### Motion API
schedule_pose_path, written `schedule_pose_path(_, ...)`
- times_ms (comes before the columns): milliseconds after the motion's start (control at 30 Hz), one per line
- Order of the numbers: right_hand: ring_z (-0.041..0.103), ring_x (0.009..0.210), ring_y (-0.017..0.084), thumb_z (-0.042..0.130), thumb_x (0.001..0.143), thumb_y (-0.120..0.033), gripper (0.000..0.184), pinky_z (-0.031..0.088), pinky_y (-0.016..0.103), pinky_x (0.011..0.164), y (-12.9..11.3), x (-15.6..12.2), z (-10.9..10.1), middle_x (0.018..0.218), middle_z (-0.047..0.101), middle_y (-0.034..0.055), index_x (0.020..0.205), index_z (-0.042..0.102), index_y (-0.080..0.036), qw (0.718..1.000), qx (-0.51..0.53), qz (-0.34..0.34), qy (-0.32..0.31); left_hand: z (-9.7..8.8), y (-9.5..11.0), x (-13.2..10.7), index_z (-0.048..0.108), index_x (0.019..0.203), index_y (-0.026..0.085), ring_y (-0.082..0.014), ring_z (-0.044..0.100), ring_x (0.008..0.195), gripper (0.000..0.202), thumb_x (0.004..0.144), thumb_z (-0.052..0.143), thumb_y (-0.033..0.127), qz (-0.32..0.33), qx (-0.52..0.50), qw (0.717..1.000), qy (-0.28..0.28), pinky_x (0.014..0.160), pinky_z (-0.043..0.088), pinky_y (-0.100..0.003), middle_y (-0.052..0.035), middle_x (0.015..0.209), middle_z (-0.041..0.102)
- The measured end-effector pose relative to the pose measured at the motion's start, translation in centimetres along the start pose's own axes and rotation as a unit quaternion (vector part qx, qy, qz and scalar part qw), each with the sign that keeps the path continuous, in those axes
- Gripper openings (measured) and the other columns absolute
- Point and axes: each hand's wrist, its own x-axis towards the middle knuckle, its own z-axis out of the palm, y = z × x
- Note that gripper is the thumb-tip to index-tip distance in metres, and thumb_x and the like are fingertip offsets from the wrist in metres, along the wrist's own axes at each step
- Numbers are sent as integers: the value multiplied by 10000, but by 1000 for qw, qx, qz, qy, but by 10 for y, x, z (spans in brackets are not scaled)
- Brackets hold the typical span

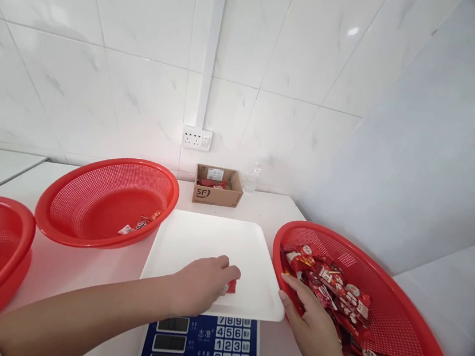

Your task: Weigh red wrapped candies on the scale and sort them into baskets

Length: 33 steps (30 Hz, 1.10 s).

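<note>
My left hand (205,284) is closed around a small red snack packet (230,286), just over the white tray (208,238) of a digital scale. Most of that packet is hidden by the fingers. My right hand (310,320) is at the near-left rim of the right red basket (421,333), thumb and forefinger apart with the rim showing between them. Whether it touches the rim is unclear, and its other fingers are partly hidden. Many red and dark snack packets (337,285) lie in that basket. Below the tray, the scale's blue keypad panel (202,347) shows dark displays.
Behind the tray stands a small cardboard box (216,197) with red packets inside, beside a clear plastic container (252,180). A red basket (107,202) with a few packets sits left of the tray. Another red basket (14,231) is at the far left. A tiled wall rises behind.
</note>
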Motion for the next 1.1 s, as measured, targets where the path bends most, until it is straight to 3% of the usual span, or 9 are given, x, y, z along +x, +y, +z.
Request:
schedule_pose_path(167, 521, 1171, 245, 438, 826, -475, 424, 424, 414, 987, 1, 1, 1, 1241, 592, 79, 1123, 593, -214, 1000, 4, -4, 13, -8, -14, -24, 489, 1207, 262, -172, 596, 890, 370, 855, 420, 172, -86, -172, 974, 117, 766, 481, -296, -48, 1018, 607)
schedule_pose_path(267, 520, 1171, 245, 438, 826, -481, 425, 426, 416, 985, 1, 1, 1, 1245, 589, 76, 1125, 593, -221, 1000, 4, -2, 12, -14, -25, -37, 517, 1083, 257, -137, 565, 658, 249, 858, 412, 275, -150, -272, 934, 177, 585, 474, -248, 9, 760, 592)
schedule_pose_path(333, 517, 1176, 245, 429, 830, -483, 436, 419, 422, 991, 1, 1, 1, 1250, 585, 80, 1135, 588, -215, 1000, 2, -2, 7, -17, -33, -45, 504, 1004, 234, -125, 510, 560, 202, 860, 392, 320, -172, -307, 903, 247, 499, 435, -223, 33, 638, 522)
schedule_pose_path(467, 521, 1170, 247, 439, 831, -468, 421, 421, 429, 989, 1, 1, 0, 1241, 592, 81, 1130, 596, -218, 1000, 4, -9, 14, -24, -59, -61, 509, 983, 227, -140, 533, 585, 233, 857, 400, 390, -231, -240, 865, 376, 536, 449, -239, 31, 625, 532)
schedule_pose_path(600, 531, 1158, 249, 446, 830, -462, 415, 428, 431, 983, -1, 0, 1, 1223, 605, 83, 1121, 605, -213, 1000, 8, -11, 21, -40, -90, -77, 544, 1020, 220, -195, 609, 727, 293, 869, 372, 403, -316, -94, 858, 393, 619, 474, -295, -29, 809, 637)
schedule_pose_path(733, 527, 1164, 254, 457, 821, -467, 423, 418, 436, 993, -3, 0, 0, 1236, 597, 83, 1124, 607, -213, 999, 26, -2, 19, -47, -106, -84, 558, 1084, 200, -301, 567, 987, 356, 876, 361, 410, -341, 27, 856, 389, 681, 487, -371, -115, 1094, 601)
schedule_pose_path(833, 517, 1179, 250, 486, 805, -474, 439, 400, 427, 1010, -7, 2, -9, 1246, 593, 77, 1139, 604, -215, 997, 76, 21, 0, -36, -102, -83, 573, 1066, 205, -305, 517, 1078, 342, 874, 394, 424, -307, 30, 856, 415, 741, 493, -388, -112, 1152, 581)
schedule_pose_path(967, 553, 1142, 251, 507, 796, -482, 432, 452, 408, 958, -7, 10, -31, 1231, 605, 73, 1136, 615, -239, 983, 166, 61, -46, -7, -85, -81, 582, 974, 212, -225, 581, 963, 256, 875, 432, 394, -227, -32, 830, 508, 764, 498, -337, -72, 994, 639)
schedule_pose_path(1100, 574, 1113, 267, 556, 751, -425, 388, 452, 431, 947, 5, 28, -44, 1192, 632, 52, 1089, 650, -259, 990, 101, 52, -84, 20, -77, -81, 568, 945, 208, -196, 609, 835, 212, 876, 440, 361, -211, -97, 788, 570, 764, 502, -343, -47, 868, 637)
